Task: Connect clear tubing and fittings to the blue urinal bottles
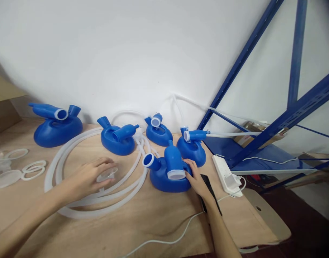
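Observation:
My left hand [90, 177] is closed on a small clear plastic cap [108, 174], held above the coiled hose. My right hand [197, 179] grips the right side of the nearest blue urinal bottle [164, 181], which stands on the table. Across this bottle lies a blue funnel-shaped piece [172, 156] with a white ring at its wide end, facing me. The bottle's own neck [151, 161] points up to the left and is uncapped. A clear hose [84, 212] lies in loops under and beside my left hand.
More blue bottles [58, 132] stand along the wall. White rings [34, 170] and clear lids [7, 179] lie at left. A dark phone [210, 190], a white cable [164, 242] and a power strip [225, 175] are at right, near a blue metal rack [277, 161].

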Demonstrator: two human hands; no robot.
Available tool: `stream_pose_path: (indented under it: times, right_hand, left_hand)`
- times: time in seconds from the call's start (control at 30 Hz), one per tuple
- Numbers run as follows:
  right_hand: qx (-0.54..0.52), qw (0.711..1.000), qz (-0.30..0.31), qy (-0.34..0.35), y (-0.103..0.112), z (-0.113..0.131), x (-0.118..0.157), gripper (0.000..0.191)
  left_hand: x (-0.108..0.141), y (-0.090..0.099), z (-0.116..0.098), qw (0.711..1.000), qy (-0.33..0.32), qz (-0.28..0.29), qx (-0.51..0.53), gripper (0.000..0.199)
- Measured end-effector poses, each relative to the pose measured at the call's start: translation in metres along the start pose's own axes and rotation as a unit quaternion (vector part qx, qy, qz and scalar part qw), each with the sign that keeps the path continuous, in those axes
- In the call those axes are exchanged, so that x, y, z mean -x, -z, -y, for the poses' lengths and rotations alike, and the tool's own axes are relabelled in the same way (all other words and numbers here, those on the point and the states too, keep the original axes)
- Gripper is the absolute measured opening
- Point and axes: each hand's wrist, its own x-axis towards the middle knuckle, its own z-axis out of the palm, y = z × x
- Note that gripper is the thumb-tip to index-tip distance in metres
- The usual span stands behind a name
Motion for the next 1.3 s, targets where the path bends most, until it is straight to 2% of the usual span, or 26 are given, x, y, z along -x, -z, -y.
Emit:
stream_pose_path:
  times: [0.03, 0.1, 0.17, 0.23, 0.33, 0.47, 0.57, 0.63, 0.7, 0.8, 1.0, 1.13, 1.3]
  right_hand:
    - [0.003, 1.0, -0.007, 0.003, -0.001, -0.001, 0.0, 0.047]
    - [0.012, 1.0, -0.014, 0.008, -0.001, -0.002, -0.001, 0.046]
    - [0.023, 0.999, -0.02, 0.015, -0.003, -0.001, -0.001, 0.046]
    - [0.035, 0.998, -0.032, 0.032, -0.004, 0.002, -0.001, 0.044]
    - [0.04, 0.996, -0.038, 0.068, -0.007, 0.006, -0.001, 0.039]
    - [0.024, 0.994, -0.041, 0.102, -0.011, 0.009, -0.001, 0.035]
    - [0.014, 0.992, -0.056, 0.115, -0.015, 0.01, 0.001, 0.033]
    - [0.007, 0.991, -0.059, 0.119, -0.018, 0.011, 0.003, 0.031]
    - [0.0, 0.991, -0.055, 0.123, -0.02, 0.013, 0.004, 0.03]
    - [-0.013, 0.99, -0.056, 0.127, -0.022, 0.015, 0.005, 0.028]
    - [-0.024, 0.991, -0.06, 0.118, -0.023, 0.017, 0.006, 0.026]
    - [-0.013, 0.992, -0.05, 0.112, -0.021, 0.018, 0.006, 0.027]
    - [0.0, 0.994, -0.028, 0.106, -0.019, 0.018, 0.008, 0.029]
  left_hand:
    - [0.014, -0.005, 0.017, 0.999, 0.034, 0.036, -0.002, 0.047]
    - [0.036, -0.017, 0.04, 0.996, 0.056, 0.063, -0.002, 0.047]
    - [0.046, -0.028, 0.049, 0.997, 0.059, 0.039, 0.011, 0.047]
    - [0.044, -0.032, 0.046, 0.998, 0.06, -0.005, 0.026, 0.052]
    - [0.022, -0.021, 0.027, 0.996, 0.07, -0.032, 0.033, 0.063]
    - [-0.023, 0.01, -0.012, 0.996, 0.083, 0.043, 0.005, 0.065]
    - [-0.052, 0.022, -0.041, 0.997, 0.005, 0.081, -0.017, 0.065]
    - [-0.067, 0.02, -0.056, 0.995, -0.038, 0.082, -0.03, 0.068]
    - [-0.08, 0.009, -0.065, 0.994, -0.063, 0.079, -0.044, 0.076]
    - [-0.092, -0.018, -0.069, 0.992, -0.097, 0.057, -0.058, 0.08]
    - [-0.089, -0.07, -0.056, 0.985, -0.119, -0.117, 0.043, 0.075]
    - [-0.085, -0.087, -0.055, 0.97, -0.143, -0.179, 0.083, 0.078]
    - [-0.083, -0.099, -0.06, 0.962, -0.144, -0.216, 0.083, 0.08]
